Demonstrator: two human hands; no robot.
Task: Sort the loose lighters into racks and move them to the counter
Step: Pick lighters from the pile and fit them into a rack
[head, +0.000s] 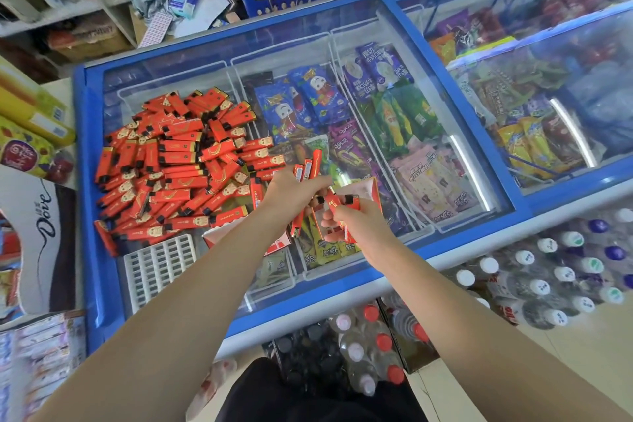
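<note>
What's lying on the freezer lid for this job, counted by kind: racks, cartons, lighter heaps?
White rack: 1
Red-and-white cartons: 2
Heap of lighters: 1
Total: 4
</note>
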